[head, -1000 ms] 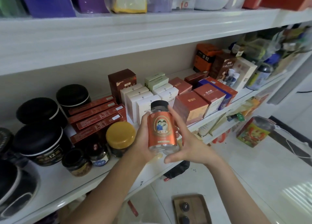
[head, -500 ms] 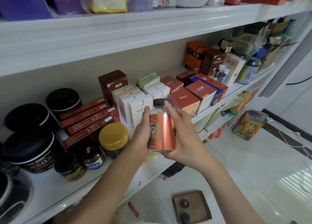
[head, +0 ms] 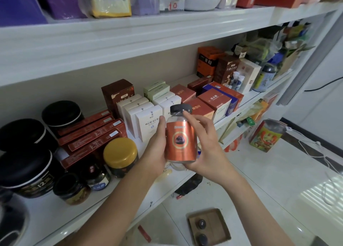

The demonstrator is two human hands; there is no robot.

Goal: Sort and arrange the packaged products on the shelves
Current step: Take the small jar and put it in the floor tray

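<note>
1. Left hand and right hand both grasp the upright orange bottle, held above the shelf edge.
2. Bare shelf shows between the yellow-lidded jar and the white boxes.
3. The left hand's fingers are hidden behind the bottle.

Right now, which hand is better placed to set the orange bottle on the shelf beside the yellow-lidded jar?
Left, probably: the left hand grips the bottle on the side nearer the yellow-lidded jar; the right hand holds its far side.

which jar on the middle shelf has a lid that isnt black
The yellow-lidded jar at the front of the shelf, just left of the held orange bottle. The two small jars beside it and the big canisters all have black lids.
</note>
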